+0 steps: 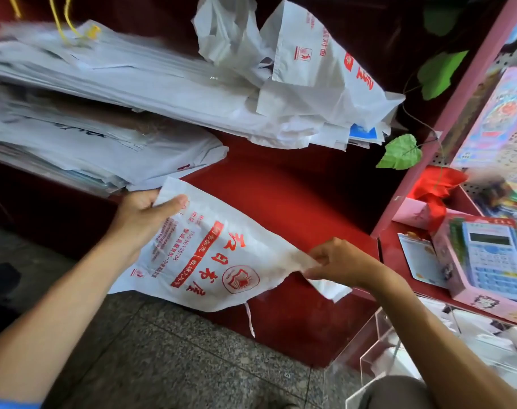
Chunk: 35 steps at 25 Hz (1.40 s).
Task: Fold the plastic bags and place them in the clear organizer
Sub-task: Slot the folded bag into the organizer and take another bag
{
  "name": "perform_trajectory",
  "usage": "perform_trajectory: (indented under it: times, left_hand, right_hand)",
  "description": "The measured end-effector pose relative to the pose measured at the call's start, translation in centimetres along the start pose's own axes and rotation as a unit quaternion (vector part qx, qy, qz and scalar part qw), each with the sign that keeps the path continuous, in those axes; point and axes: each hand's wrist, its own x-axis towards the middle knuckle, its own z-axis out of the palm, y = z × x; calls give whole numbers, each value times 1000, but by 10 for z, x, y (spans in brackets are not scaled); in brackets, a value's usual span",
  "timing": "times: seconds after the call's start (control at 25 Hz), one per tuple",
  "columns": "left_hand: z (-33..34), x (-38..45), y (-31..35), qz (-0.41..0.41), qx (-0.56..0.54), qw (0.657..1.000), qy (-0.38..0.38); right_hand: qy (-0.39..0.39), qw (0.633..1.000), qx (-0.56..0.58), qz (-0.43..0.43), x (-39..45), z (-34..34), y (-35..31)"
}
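One white plastic bag (216, 255) hangs between two hands, left grip (142, 214) and right grip (337, 258) each pinching an end.

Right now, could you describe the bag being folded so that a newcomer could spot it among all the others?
Start at the red counter in front of the person. Held above its near edge is a white plastic bag with red print, the left hand pinching one corner and the right hand the opposite end. It alone is held; the others lie piled behind.
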Motion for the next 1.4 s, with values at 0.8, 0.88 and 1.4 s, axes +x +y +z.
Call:
perform_trajectory:
  times: [0.8,0.88,1.4]
  left_hand:
    - [22,-8,-15,39,227,943,-240]
    - [24,-9,-10,36,175,965,-192]
    - [63,-33,2,122,128,945,-274]
  right_hand:
    - [280,894,338,92,-19,-11,6]
    - [301,913,250,117,-16,-11,8]
    - [205,935,234,-169,-10,6,-70]
